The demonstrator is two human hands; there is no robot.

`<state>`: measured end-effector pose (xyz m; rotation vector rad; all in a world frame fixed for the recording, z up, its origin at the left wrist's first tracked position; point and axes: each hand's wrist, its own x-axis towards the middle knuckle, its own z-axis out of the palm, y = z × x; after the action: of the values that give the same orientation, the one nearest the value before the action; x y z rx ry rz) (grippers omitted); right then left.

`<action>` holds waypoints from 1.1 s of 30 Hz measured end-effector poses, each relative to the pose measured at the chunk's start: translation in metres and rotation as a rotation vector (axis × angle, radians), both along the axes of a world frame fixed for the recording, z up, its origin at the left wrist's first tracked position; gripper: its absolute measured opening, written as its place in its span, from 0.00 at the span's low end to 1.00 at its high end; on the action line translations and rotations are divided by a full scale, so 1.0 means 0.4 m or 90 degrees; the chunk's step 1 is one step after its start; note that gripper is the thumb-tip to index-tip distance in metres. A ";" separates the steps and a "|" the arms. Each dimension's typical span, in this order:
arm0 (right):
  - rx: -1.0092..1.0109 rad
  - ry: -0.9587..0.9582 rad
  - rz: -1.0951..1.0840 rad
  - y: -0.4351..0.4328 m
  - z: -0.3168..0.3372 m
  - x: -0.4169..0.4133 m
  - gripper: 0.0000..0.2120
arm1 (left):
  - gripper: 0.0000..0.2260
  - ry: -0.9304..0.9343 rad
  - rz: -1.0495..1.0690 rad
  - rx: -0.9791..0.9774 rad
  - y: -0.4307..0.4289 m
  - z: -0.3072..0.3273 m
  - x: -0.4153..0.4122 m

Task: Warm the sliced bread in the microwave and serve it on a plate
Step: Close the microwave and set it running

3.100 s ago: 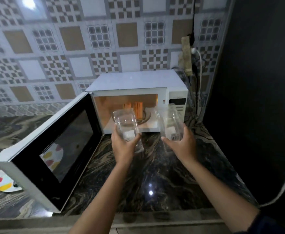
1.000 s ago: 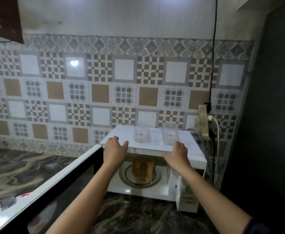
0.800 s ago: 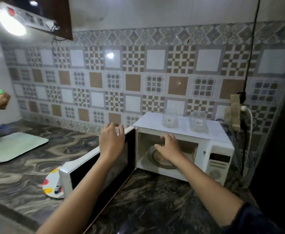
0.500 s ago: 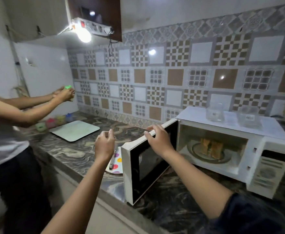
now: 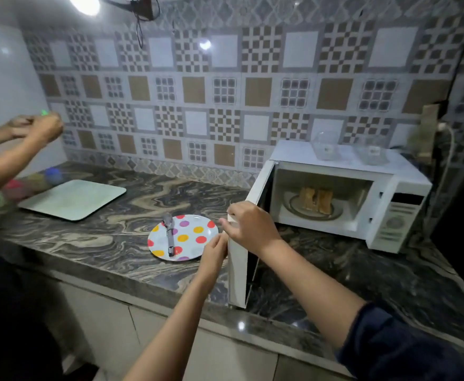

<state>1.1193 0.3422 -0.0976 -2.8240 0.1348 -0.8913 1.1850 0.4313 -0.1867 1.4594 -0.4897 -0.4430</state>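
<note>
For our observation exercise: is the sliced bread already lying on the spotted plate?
No, the bread stands inside the open microwave, and the spotted plate holds only a grey utensil.

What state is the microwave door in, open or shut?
Open: the door stands swung out, right hand holding its top edge, bread visible inside.

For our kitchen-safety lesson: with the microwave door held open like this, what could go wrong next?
Slamming the door, gripped by the right hand, might jolt the clear containers off the microwave. The bread slices, standing on edge, could topple. Swung wider, the door may hit the dotted plate.
</note>
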 end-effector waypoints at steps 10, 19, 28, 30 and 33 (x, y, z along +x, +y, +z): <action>-0.127 -0.023 -0.182 -0.226 -0.036 -0.262 0.15 | 0.11 -0.035 -0.213 -0.066 -0.241 -0.015 -0.224; -0.059 0.008 -0.239 -0.526 -0.047 -0.346 0.21 | 0.07 -0.152 -0.217 -0.010 -0.569 -0.025 -0.292; 0.032 0.101 -0.124 -0.863 -0.020 -0.341 0.23 | 0.14 -0.221 -0.162 0.022 -0.856 -0.035 -0.284; 0.066 0.087 -0.101 -0.907 -0.020 -0.332 0.22 | 0.16 -0.245 -0.140 0.021 -0.895 -0.039 -0.278; 0.129 0.075 -0.073 -0.958 -0.017 -0.329 0.22 | 0.19 -0.260 -0.126 0.029 -0.934 -0.041 -0.269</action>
<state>0.9878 -0.0412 -0.1042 -2.7001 0.3842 -0.6881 1.0772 0.0575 -0.2032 1.5579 -0.9614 -0.3115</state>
